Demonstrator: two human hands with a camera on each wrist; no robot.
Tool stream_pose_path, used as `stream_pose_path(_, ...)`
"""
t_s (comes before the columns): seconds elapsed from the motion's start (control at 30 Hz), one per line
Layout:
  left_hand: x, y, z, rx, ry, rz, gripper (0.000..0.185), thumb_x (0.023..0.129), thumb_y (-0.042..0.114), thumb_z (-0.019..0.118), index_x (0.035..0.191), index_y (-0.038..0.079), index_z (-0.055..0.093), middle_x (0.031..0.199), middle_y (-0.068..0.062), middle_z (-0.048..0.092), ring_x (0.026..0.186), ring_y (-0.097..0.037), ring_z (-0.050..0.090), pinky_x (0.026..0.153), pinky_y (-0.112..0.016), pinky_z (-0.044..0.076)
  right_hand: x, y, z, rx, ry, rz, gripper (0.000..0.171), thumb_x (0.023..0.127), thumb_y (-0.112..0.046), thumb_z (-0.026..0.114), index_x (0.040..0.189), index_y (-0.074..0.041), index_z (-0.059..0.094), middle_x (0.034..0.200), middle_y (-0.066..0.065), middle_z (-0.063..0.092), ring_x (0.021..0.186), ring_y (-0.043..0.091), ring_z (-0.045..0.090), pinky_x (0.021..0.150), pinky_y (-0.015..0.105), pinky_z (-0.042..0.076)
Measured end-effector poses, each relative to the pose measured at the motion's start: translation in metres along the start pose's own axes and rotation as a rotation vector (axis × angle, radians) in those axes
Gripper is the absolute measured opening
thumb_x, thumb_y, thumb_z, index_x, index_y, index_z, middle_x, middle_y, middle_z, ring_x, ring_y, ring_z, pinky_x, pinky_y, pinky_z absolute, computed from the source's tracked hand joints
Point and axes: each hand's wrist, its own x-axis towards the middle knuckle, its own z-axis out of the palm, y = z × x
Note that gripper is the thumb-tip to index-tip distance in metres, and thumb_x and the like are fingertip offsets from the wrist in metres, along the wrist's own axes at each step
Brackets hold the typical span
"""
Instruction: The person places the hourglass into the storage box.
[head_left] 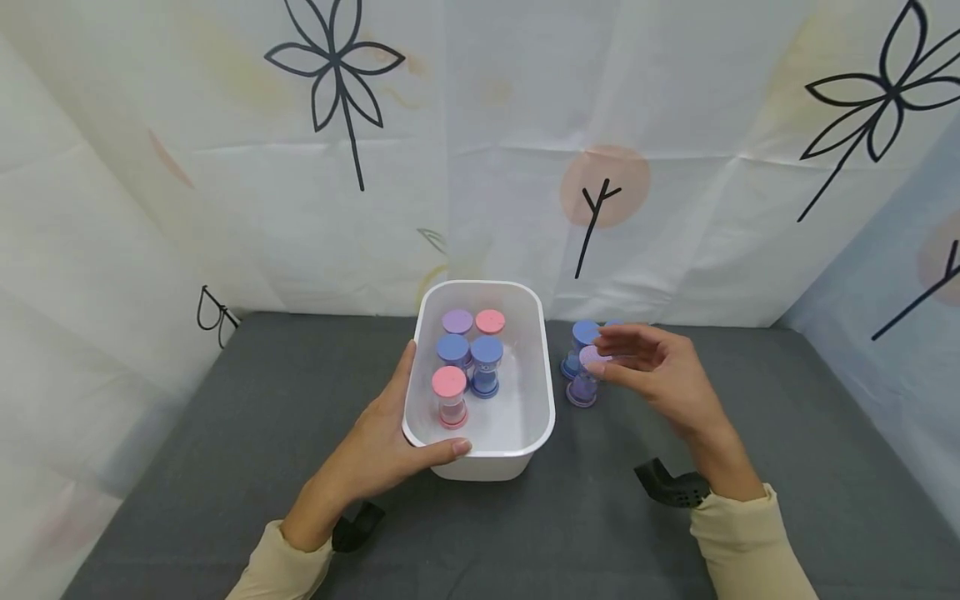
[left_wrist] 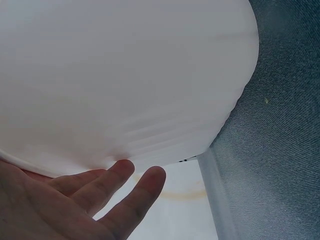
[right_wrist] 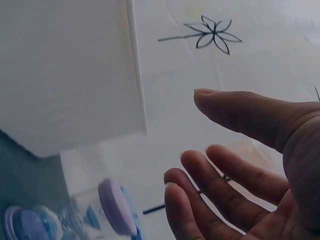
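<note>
A white plastic bin (head_left: 537, 417) holds several small sand timers with purple, pink and blue caps, among them a pink sand timer (head_left: 449, 392) near the front. My left hand (head_left: 378, 446) grips the bin's front left corner, thumb over the rim; in the left wrist view its fingers (left_wrist: 117, 172) lie against the outer wall. My right hand (head_left: 660, 375) is over the timers right of the bin, fingers loosely bent and apart from the thumb, holding nothing. Nearest to it are a purple sand timer (head_left: 582, 390) and a blue sand timer (head_left: 583, 335); another blue cap is mostly hidden behind the hand.
A dark grey cloth (head_left: 247, 450) covers the table. Behind it hangs a pale curtain (head_left: 495, 217) with printed flowers and trees, and more such fabric (head_left: 915, 333) closes in the right side. Each wrist wears a black camera mount (head_left: 671, 485).
</note>
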Motion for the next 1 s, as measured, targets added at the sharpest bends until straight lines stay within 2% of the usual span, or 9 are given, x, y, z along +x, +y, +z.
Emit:
stream_pose_path(0.23,0.000,-0.001,-0.001,-0.012,-0.004,-0.001,0.127,0.072,0.054,0.089,0.164,0.033,0.003,0.156,0.005,0.040,0.124,-0.010,0.054,0.098,-0.051,0.046,0.001,0.009,-0.017,-0.064,0.071,-0.002,0.046,0.088,-0.006,0.080,0.129,0.005,0.063,0.115,0.006,0.070,0.100,0.015,0.070,0.083,0.022,0.054)
stream_pose_path(0.37,0.000,0.000,-0.001,-0.003,-0.003,0.002,0.128,0.072,0.054,0.089,0.164,0.032,0.002,0.157,0.006,0.038,0.125,-0.010,0.053,0.098,-0.051,0.046,0.000,0.013,-0.023,-0.102,0.076,0.027,0.050,0.089,-0.009,0.080,0.132,0.006,0.060,0.119,0.011,0.068,0.101,0.011,0.069,0.083,0.021,0.053)
stream_pose_path(0.63,0.001,0.000,0.000,-0.003,0.004,0.009,0.127,0.073,0.052,0.089,0.164,0.032,0.003,0.156,0.007,0.041,0.124,-0.010,0.054,0.097,-0.051,0.046,0.004,0.018,-0.023,-0.199,0.041,0.130,0.055,0.087,-0.023,0.084,0.132,0.001,0.063,0.126,0.019,0.066,0.100,0.009,0.067,0.080,0.022,0.053)
stream_pose_path(1.0,0.002,-0.001,-0.001,-0.016,-0.010,0.032,0.125,0.073,0.052,0.089,0.162,0.039,0.002,0.154,0.005,0.043,0.122,-0.011,0.055,0.095,-0.049,0.048,0.008,0.025,-0.015,-0.274,-0.026,0.212,0.056,0.083,-0.026,0.087,0.127,0.002,0.066,0.119,0.018,0.069,0.099,0.020,0.067,0.078,0.028,0.053)
